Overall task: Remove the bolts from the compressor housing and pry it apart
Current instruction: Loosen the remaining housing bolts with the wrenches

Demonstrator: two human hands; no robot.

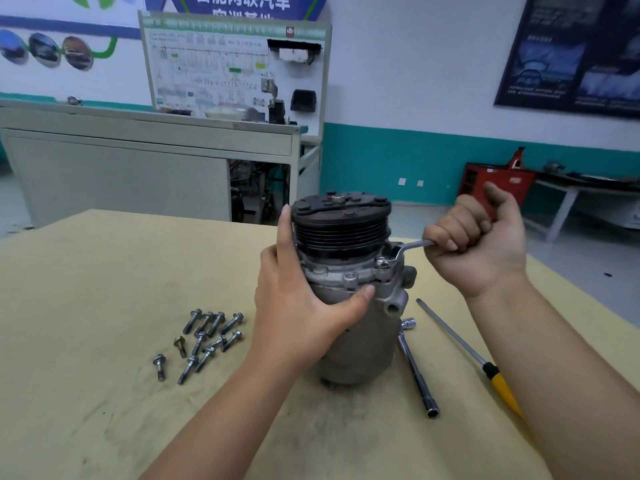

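Note:
A grey metal compressor point(360, 344) stands upright on the table with its black ribbed pulley point(341, 223) on top. My left hand point(298, 306) wraps the left side of the housing, fingers reaching up to the pulley and thumb across the front. My right hand point(481, 244) grips the handle of an offset ring wrench point(403, 249). The wrench's ring sits on a bolt point(382, 262) at the housing's upper right flange. Several loose bolts point(204, 337) lie on the table to the left of the compressor.
An L-shaped socket wrench point(417, 365) and a long screwdriver with a yellow handle point(464, 348) lie on the table point(86, 306) to the right of the compressor. Behind the table stand a grey workbench point(149, 161) and a red toolbox point(498, 181).

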